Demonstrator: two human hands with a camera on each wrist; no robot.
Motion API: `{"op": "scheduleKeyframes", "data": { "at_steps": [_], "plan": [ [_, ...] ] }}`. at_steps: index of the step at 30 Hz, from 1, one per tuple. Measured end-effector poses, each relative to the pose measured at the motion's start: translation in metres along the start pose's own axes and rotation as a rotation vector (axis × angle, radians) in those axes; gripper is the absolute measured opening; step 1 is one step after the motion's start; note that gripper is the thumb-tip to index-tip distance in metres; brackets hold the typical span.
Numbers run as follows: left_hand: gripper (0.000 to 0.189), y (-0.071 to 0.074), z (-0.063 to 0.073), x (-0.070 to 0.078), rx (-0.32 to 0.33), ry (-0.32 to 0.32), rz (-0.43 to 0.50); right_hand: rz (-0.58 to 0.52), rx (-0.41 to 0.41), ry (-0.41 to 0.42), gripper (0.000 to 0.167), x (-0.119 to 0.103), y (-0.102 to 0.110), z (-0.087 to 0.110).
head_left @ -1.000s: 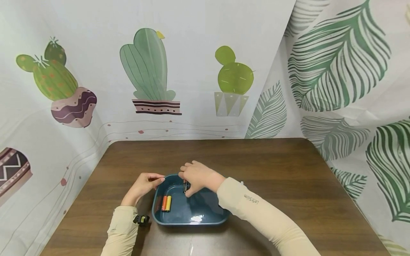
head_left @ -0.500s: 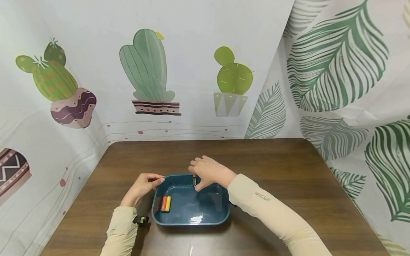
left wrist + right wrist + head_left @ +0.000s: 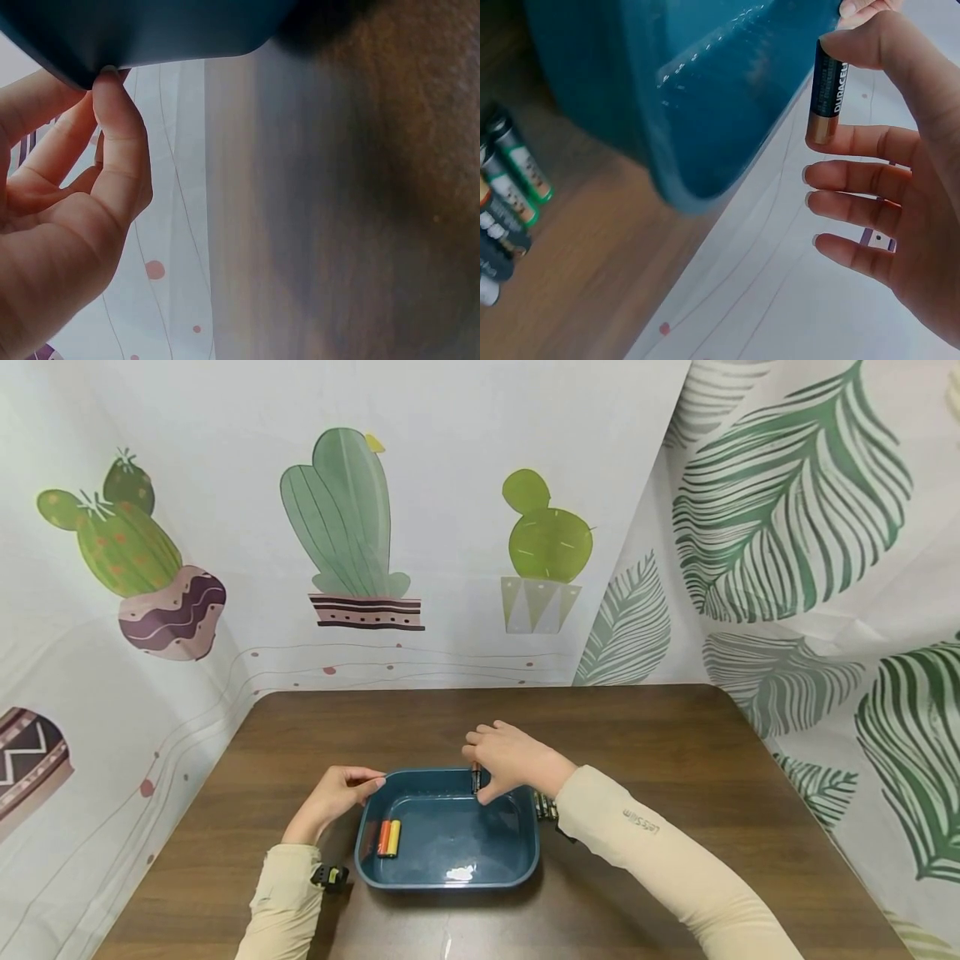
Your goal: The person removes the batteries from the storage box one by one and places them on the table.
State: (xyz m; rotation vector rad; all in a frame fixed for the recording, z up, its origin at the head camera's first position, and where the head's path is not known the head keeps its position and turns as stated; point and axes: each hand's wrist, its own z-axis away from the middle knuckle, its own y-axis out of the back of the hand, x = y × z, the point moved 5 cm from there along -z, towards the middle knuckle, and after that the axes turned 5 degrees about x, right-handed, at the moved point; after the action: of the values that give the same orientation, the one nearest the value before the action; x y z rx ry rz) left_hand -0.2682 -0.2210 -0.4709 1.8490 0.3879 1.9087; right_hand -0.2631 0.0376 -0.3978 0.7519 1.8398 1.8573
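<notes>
Head cam: R hand (image 3: 513, 760) pinches Duracell battery (image 3: 828, 94) by its ends, thumb & index; L hand (image 3: 337, 793) pinches rim of blue tub (image 3: 450, 886). Orange batt. (image 3: 384, 838) & yellow batt. (image 3: 394, 839) in tub, nearer L hand; more batts. (image 3: 545, 807) on table (image 3: 637, 735), near R wrist. Prob. partway: 2 in, several out, Duracell not yet set down.

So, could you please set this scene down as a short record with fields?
Left hand: pinches the rim of the blue tray, far left corner
Right hand: holds a black-and-copper battery between thumb and index finger
In the tray: red battery and yellow battery side by side, left end
On the table: more batteries right of the tray
Backdrop: white cloth printed with cacti and leaves
</notes>
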Motion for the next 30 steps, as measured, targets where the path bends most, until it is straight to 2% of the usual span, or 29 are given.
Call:
{"op": "scheduleKeyframes", "data": {
  "at_steps": [10, 17, 24, 30],
  "plan": [
    [0.022, 0.000, -0.001, -0.005, 0.009, 0.001, 0.012, 0.004, 0.005, -0.028, 0.046, 0.018, 0.002, 0.020],
    [0.024, 0.001, 0.001, -0.002, -0.005, -0.063, 0.026, -0.023, 0.051, -0.054, 0.042, 0.032, 0.003, 0.037],
    [0.023, 0.000, -0.001, -0.005, 0.008, 0.008, 0.006, -0.031, 0.107, -0.071, 0.037, 0.045, 0.004, 0.055],
    [0.023, -0.001, -0.001, -0.003, 0.007, 0.009, -0.004, -0.055, 0.099, -0.098, 0.035, 0.056, 0.002, 0.069]
  ]
}}
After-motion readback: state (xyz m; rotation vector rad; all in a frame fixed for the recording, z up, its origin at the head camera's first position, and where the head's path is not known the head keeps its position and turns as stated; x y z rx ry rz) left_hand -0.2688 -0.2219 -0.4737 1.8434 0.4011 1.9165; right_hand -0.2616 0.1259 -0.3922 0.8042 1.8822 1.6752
